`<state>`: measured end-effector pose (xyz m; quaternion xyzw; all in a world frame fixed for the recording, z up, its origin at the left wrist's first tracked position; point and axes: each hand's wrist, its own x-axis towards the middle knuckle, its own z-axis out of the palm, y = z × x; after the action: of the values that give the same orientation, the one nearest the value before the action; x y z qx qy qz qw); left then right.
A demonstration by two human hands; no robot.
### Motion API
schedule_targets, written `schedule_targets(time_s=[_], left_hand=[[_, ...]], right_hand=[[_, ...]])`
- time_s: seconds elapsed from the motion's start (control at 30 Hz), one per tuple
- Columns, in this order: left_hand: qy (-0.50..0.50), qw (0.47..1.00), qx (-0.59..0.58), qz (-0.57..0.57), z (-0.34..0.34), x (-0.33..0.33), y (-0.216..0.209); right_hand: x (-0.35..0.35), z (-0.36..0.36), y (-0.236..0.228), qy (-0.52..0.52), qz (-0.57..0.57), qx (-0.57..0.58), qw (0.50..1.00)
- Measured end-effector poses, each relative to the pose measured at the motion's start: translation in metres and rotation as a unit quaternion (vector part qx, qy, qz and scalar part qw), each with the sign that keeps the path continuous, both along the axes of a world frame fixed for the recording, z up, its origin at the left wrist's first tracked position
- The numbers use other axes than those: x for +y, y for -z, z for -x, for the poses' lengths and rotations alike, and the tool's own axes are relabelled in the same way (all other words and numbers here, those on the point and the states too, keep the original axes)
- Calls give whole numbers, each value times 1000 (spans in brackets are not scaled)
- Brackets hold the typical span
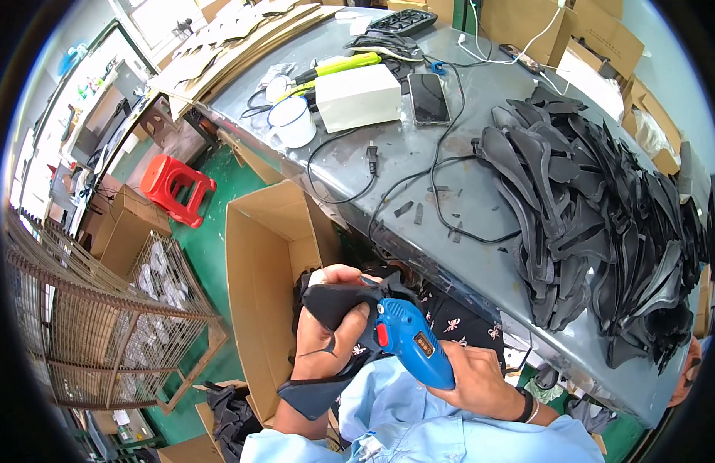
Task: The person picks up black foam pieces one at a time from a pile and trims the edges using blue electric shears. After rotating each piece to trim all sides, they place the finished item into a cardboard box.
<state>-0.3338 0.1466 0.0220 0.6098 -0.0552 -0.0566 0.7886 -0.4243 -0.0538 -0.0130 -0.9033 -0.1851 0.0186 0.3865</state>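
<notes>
My left hand (319, 343) is closed around a curved black foam-like piece (330, 303). One end of it sticks up over my fingers, and a dark end hangs below by my wrist. In my right hand (481, 380) is a blue handheld power tool (413, 339) with a red button on its side. Its front end meets the black piece beside my left thumb; the working tip is hidden there. Both hands are above my lap, between an open cardboard box (257, 262) and the table edge.
A large heap of black pieces (573, 201) covers the right of the grey table (481, 278). Nearer the back are a white box (359, 99), an enamel mug (292, 122), a phone (428, 99) and a loose black cable (435, 181). Another person's hand (688, 372) shows at the right edge.
</notes>
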Motion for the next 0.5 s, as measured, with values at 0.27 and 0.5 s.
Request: schedule_targets(time_s=[0.27, 0.5], left_hand=[[130, 982, -51, -124, -9, 11, 14], [317, 905, -158, -233, -17, 17, 18]], right_hand=[[1, 0, -3, -26, -54, 23, 998], [-8, -10, -18, -16, -59, 0, 998]])
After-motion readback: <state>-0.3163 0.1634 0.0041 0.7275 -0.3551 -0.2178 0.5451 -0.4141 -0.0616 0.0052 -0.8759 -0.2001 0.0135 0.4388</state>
